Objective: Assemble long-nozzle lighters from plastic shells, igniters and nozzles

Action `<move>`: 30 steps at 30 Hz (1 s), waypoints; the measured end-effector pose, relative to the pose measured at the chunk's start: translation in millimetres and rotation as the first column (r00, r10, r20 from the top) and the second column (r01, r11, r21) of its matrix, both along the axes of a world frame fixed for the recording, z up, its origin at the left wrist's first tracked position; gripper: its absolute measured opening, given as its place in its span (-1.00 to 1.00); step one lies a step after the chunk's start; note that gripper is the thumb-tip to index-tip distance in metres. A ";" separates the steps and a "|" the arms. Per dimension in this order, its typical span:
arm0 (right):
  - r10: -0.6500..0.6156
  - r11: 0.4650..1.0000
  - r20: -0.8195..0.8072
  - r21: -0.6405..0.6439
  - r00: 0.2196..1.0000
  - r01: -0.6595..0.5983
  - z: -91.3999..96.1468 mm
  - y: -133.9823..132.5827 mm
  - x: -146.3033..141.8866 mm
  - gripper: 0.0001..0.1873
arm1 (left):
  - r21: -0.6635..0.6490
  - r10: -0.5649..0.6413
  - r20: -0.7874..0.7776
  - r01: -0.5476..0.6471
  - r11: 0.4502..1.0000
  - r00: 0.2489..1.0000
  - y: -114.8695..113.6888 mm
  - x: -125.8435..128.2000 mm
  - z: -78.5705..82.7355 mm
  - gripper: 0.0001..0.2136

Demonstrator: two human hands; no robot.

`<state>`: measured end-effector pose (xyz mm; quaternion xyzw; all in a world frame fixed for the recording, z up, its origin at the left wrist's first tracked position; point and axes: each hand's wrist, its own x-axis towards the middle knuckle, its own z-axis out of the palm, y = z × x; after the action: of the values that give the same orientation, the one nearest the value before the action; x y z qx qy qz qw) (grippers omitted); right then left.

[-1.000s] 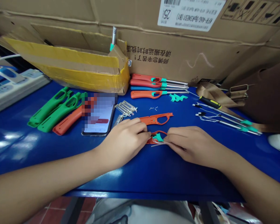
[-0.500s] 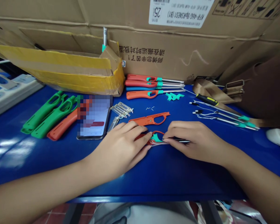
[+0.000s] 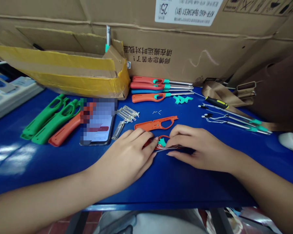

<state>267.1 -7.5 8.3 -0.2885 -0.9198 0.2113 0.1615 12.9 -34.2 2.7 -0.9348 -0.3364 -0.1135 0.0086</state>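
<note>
My left hand (image 3: 127,156) lies over an orange lighter half-shell (image 3: 161,143) on the blue table (image 3: 161,185), fingers pressed on its left part. My right hand (image 3: 197,146) pinches the same piece from the right, at a small teal trigger part (image 3: 162,142) and thin wires. The shell is mostly hidden under both hands. Just behind them lies a second orange half-shell (image 3: 156,123).
Finished orange and blue lighters (image 3: 158,88) lie at the back by a big cardboard box (image 3: 185,48). Green and orange shells (image 3: 51,118) and a phone (image 3: 97,125) are at left, clear tubes (image 3: 127,113) beside them. Metal rods with wires (image 3: 234,120), a screwdriver (image 3: 216,103) and teal triggers (image 3: 182,99) sit at right.
My right hand slid left over the piece, covering the metal rod that showed half a second ago. My left hand barely moved. The view shifted slightly.
</note>
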 end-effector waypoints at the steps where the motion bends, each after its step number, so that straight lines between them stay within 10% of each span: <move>1: 0.019 0.996 0.055 0.083 0.998 -0.024 -1.0 -1.5 -0.9 -0.84 | -0.006 -0.003 0.002 0.003 1.000 1.000 0.2 -0.4 -0.1 -0.67; 5: 0.007 0.958 0.182 0.280 0.983 -0.058 -5.4 -4.3 -5.1 -0.80 | -0.022 -0.005 0.013 0.006 1.000 1.000 0.4 -0.5 0.5 -0.68; 30: 0.057 0.946 0.314 0.287 0.948 -0.152 -4.7 -5.8 -12.0 -0.82 | -0.083 -0.009 0.047 0.013 0.996 0.999 1.6 -2.7 -1.4 -0.74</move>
<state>255.1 -13.3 3.6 -0.2390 -0.9693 0.0277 0.0508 10.2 -32.6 1.3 -0.9333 -0.3357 -0.1213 -0.0389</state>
